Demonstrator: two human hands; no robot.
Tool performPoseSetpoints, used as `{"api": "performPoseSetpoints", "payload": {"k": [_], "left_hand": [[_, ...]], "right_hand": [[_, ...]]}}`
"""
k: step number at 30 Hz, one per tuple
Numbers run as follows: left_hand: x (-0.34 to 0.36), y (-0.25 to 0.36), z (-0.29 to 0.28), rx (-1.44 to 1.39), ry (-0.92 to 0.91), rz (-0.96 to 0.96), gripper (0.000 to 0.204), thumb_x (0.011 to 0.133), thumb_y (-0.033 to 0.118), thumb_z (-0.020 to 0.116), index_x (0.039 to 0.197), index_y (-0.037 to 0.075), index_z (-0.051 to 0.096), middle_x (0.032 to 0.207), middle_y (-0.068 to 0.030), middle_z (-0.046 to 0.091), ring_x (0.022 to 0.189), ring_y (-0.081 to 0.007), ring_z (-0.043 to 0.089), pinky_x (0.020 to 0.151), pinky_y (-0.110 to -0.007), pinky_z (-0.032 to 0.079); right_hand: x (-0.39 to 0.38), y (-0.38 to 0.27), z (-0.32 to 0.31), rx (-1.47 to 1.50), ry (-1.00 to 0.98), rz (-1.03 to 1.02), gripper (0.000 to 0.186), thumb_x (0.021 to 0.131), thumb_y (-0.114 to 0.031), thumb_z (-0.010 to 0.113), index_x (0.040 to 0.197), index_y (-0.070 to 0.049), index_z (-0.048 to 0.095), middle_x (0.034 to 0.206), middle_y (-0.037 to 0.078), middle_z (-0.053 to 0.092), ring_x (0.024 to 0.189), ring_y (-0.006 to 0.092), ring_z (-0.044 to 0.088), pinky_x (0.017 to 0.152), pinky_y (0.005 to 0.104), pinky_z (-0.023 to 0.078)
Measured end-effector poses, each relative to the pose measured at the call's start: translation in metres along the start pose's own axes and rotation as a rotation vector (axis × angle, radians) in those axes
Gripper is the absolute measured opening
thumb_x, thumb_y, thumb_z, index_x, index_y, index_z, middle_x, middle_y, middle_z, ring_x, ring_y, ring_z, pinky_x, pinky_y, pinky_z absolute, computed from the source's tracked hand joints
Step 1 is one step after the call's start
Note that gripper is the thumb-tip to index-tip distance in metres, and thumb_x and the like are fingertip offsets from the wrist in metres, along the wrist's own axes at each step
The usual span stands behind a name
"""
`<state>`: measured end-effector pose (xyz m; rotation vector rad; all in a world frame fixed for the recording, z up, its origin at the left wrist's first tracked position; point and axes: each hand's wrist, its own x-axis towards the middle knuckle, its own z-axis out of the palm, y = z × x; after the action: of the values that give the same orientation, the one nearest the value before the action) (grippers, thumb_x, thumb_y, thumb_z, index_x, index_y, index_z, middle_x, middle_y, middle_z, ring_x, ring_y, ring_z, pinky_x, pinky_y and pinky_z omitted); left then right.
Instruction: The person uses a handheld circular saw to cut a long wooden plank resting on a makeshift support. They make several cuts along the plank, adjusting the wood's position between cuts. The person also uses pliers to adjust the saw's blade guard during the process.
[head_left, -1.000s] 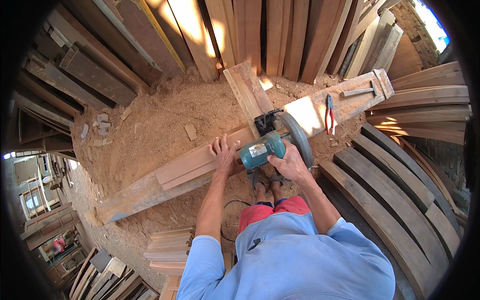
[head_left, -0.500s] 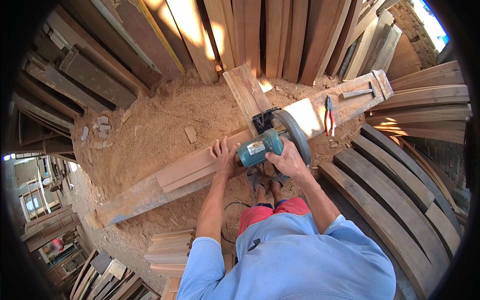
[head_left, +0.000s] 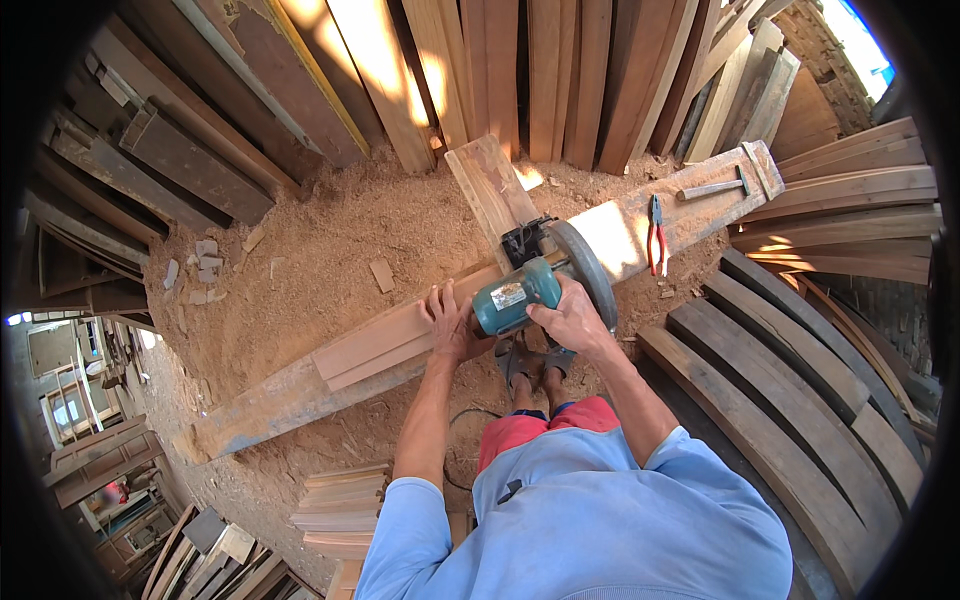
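Head view: right hand [head_left: 574,318] curls around the circular saw [head_left: 500,302], probably heavy, best held by its handle [head_left: 541,284]; left hand [head_left: 452,322], half-open, rests on stiff-looking plank [head_left: 375,342].

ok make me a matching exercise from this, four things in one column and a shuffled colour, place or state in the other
Things:
1. power saw
2. pliers
3. hammer
4. left hand

Descriptions:
A. red handles
B. on the pinkish-brown board
C. pale handle, dark head
D. teal housing, gripped by the right hand

Pairs: 1-D, 2-A, 3-C, 4-B
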<state>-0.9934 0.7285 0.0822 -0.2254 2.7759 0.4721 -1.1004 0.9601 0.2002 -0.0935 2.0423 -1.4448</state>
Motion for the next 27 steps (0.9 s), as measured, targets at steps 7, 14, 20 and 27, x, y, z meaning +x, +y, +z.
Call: {"api": "performPoseSetpoints", "payload": {"k": [7, 14, 20, 27], "left_hand": [[0.002, -0.003, 0.006, 0.022, -0.007, -0.013, 0.111, 0.052, 0.049, 0.095, 0.151, 0.033, 0.048, 0.163, -0.0218, 0.029, 0.153, -0.0511, 0.018, 0.121, -0.075, 0.009], [0.001, -0.005, 0.009, 0.014, 0.009, 0.001, 0.106, 0.053, 0.052, 0.094, 0.147, 0.028, 0.053, 0.163, -0.022, 0.029, 0.153, -0.0511, 0.018, 0.12, -0.075, 0.008], [0.0, -0.005, 0.012, 0.013, 0.031, -0.005, 0.102, 0.052, 0.054, 0.095, 0.143, 0.028, 0.057, 0.164, -0.0218, 0.027, 0.155, -0.0496, 0.013, 0.121, -0.075, 0.0], [0.001, -0.003, 0.007, 0.015, -0.041, -0.032, 0.107, 0.048, 0.051, 0.098, 0.142, 0.03, 0.051, 0.168, -0.0206, 0.02, 0.157, -0.047, 0.01, 0.123, -0.072, 0.001]], "right_hand": [[0.002, -0.007, -0.002, -0.015, -0.011, 0.019, 0.047, 0.086, -0.017, 0.075, 0.125, 0.007, 0.062, 0.112, 0.028, 0.072, 0.112, 0.0415, 0.069, 0.099, 0.0471, 0.05], [-0.019, -0.029, -0.004, -0.138, 0.078, 0.012, 0.05, 0.088, -0.019, 0.074, 0.129, 0.006, 0.061, 0.11, 0.03, 0.071, 0.112, 0.0447, 0.069, 0.098, 0.0485, 0.051], [-0.078, -0.031, -0.034, -0.07, 0.074, 0.096, 0.049, 0.087, -0.021, 0.075, 0.127, 0.004, 0.063, 0.107, 0.028, 0.072, 0.106, 0.0425, 0.07, 0.094, 0.049, 0.053], [-0.123, -0.009, -0.061, 0.097, 0.17, 0.179, 0.041, 0.085, -0.015, 0.073, 0.12, 0.005, 0.064, 0.092, 0.015, 0.069, 0.088, 0.0245, 0.066, 0.085, 0.04, 0.053]]}}
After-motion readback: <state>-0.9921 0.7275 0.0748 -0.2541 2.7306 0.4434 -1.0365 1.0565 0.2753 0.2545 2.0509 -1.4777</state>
